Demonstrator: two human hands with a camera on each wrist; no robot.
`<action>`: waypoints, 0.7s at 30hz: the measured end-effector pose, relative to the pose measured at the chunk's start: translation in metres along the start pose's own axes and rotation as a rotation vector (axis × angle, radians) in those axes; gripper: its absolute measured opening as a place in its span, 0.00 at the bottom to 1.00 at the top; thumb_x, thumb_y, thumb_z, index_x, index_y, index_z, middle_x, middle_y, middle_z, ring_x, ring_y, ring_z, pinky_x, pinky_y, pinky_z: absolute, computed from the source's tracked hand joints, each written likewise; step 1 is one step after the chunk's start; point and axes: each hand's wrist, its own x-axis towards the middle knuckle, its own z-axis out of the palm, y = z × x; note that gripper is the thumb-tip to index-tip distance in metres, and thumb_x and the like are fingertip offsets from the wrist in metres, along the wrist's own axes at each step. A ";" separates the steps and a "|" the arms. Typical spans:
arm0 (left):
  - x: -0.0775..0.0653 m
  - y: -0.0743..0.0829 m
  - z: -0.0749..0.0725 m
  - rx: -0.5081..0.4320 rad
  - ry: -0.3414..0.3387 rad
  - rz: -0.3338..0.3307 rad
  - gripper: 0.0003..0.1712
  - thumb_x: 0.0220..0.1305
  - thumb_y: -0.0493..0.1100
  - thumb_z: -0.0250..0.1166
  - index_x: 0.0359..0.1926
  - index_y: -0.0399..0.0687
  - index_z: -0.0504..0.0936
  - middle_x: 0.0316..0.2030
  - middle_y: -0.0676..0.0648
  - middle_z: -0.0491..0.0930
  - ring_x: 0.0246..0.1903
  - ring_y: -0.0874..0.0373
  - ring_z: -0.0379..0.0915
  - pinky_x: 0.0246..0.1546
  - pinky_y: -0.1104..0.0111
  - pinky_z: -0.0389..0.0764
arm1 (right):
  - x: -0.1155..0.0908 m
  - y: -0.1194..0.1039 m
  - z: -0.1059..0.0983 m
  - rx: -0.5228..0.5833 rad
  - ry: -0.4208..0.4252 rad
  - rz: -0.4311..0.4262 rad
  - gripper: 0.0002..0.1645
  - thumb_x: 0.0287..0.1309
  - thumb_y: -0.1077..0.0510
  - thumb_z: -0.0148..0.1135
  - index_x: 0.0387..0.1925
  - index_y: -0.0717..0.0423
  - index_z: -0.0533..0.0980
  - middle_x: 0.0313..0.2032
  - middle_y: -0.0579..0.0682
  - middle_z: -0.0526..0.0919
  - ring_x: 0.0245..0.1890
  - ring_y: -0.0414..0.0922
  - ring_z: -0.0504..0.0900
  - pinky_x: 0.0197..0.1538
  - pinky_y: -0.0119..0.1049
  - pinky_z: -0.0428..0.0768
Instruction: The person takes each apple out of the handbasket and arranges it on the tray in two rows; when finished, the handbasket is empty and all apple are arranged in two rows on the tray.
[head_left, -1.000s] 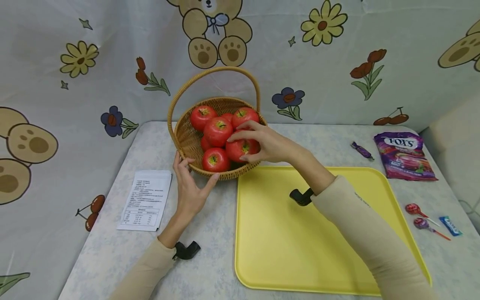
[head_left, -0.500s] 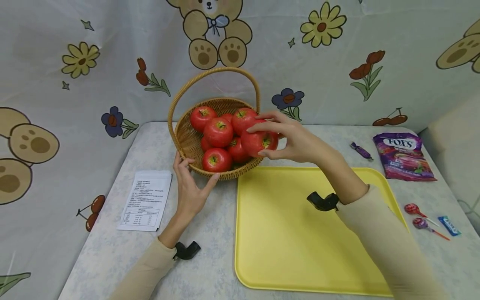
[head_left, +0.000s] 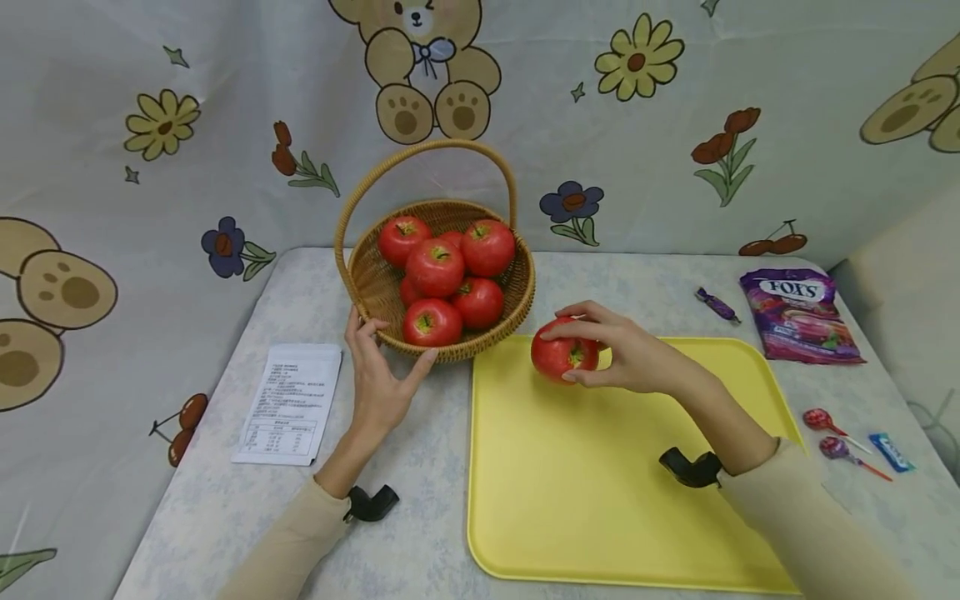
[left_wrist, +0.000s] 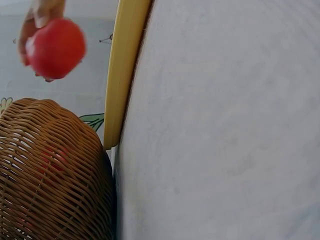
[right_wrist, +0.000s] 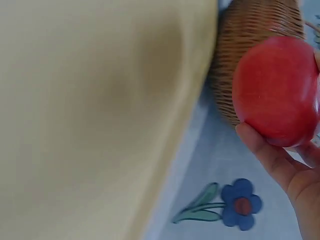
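Grasping apple [head_left: 555,354], right grip [head_left: 621,348] over tray [head_left: 592,500], left grip [head_left: 382,379] holding basket [head_left: 468,350], bag [head_left: 806,321] labelled FOX'S

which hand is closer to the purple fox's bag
Right: the right hand holds an apple over the tray, left of the purple bag; the left hand, farther left, holds the basket.

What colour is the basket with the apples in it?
The basket is golden brown, clearest in the head view.
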 end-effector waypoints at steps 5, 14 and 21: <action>-0.001 0.000 0.000 -0.007 0.005 -0.001 0.39 0.55 0.52 0.73 0.54 0.39 0.59 0.76 0.42 0.36 0.76 0.45 0.34 0.63 0.39 0.61 | -0.004 0.012 0.023 0.058 -0.064 0.058 0.28 0.54 0.54 0.73 0.58 0.42 0.76 0.59 0.52 0.72 0.55 0.47 0.74 0.48 0.39 0.81; -0.001 0.000 0.001 -0.003 0.000 -0.003 0.39 0.54 0.53 0.73 0.55 0.40 0.59 0.76 0.41 0.36 0.75 0.45 0.35 0.63 0.39 0.62 | 0.002 0.018 0.042 0.110 -0.099 0.075 0.28 0.56 0.51 0.72 0.59 0.43 0.76 0.58 0.52 0.72 0.57 0.48 0.74 0.52 0.40 0.81; -0.001 -0.001 0.000 -0.008 0.012 0.008 0.39 0.54 0.52 0.73 0.54 0.38 0.59 0.76 0.42 0.37 0.76 0.45 0.34 0.63 0.39 0.61 | 0.004 0.018 0.046 0.140 -0.119 0.116 0.33 0.55 0.50 0.72 0.62 0.44 0.72 0.59 0.52 0.72 0.57 0.50 0.75 0.52 0.43 0.81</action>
